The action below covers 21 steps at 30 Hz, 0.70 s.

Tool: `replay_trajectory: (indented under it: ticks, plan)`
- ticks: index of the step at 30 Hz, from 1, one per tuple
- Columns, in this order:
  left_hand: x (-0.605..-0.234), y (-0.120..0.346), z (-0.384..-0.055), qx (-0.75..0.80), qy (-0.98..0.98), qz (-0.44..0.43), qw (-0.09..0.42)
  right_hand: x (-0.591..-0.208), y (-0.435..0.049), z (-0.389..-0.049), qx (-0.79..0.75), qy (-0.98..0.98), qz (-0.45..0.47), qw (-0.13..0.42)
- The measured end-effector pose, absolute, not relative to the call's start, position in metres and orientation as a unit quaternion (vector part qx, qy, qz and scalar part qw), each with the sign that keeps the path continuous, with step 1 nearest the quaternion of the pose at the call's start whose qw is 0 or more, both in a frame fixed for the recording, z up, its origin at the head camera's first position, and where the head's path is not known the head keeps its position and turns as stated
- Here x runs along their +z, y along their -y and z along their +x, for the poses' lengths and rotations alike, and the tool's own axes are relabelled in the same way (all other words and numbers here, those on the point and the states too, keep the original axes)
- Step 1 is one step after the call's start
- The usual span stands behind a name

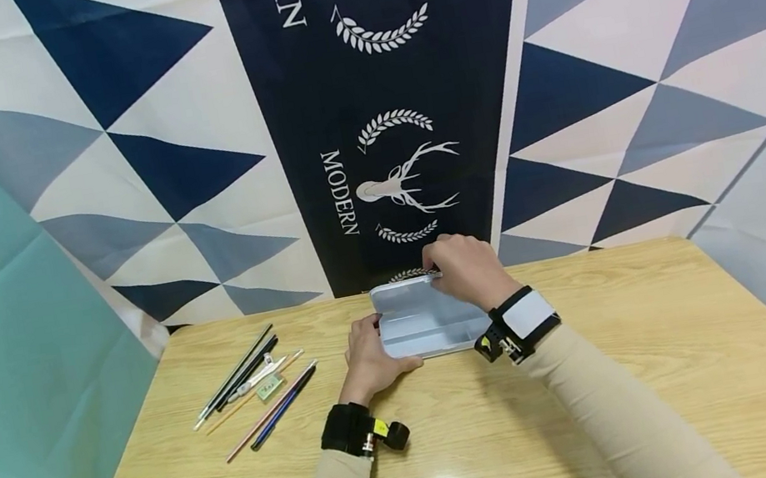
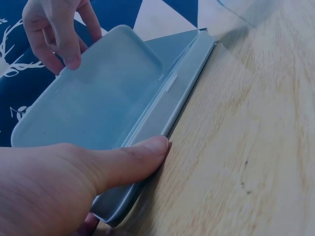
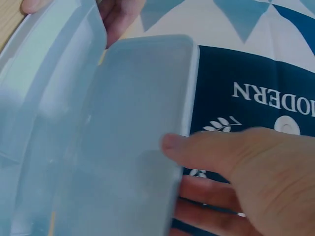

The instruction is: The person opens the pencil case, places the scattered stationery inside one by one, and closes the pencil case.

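A pale blue plastic pencil case [image 1: 438,341] lies near the back of the table with its hinged lid [image 1: 404,296] raised on the far side. My left hand [image 1: 370,359] grips the case's left end, and in the left wrist view its thumb [image 2: 133,160] lies along the front wall. The right hand [image 1: 467,267] pinches the lid's upper edge, right of its middle. In the right wrist view, that thumb [image 3: 197,150] is on the lid's inner face and the fingers are behind it. Low dividers show inside the case.
Left of the case, several pencils and pens [image 1: 282,408] lie loosely together on the wooden table [image 1: 640,365], with a small green-and-white eraser [image 1: 270,387] and a white slender tool [image 1: 261,375] among them. A patterned cloth backdrop [image 1: 391,102] hangs directly behind the table.
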<state>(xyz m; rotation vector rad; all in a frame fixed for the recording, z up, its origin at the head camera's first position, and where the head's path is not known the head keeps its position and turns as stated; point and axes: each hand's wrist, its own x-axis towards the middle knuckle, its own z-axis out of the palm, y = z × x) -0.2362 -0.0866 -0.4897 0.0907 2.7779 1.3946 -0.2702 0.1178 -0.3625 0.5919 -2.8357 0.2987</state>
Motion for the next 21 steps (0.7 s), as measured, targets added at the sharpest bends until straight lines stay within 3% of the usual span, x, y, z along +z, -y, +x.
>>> replay_trajectory:
  ticks: [12,21]
  plan:
    - [-0.487,0.087,-0.236,0.424,-0.905,0.026,0.018,-0.38,-0.118,-0.273,0.132,0.948,0.207,0.201]
    - [-0.487,0.085,-0.237,0.422,-0.906,0.033,0.021,-0.402,-0.12,-0.273,0.136,0.957,0.176,0.188]
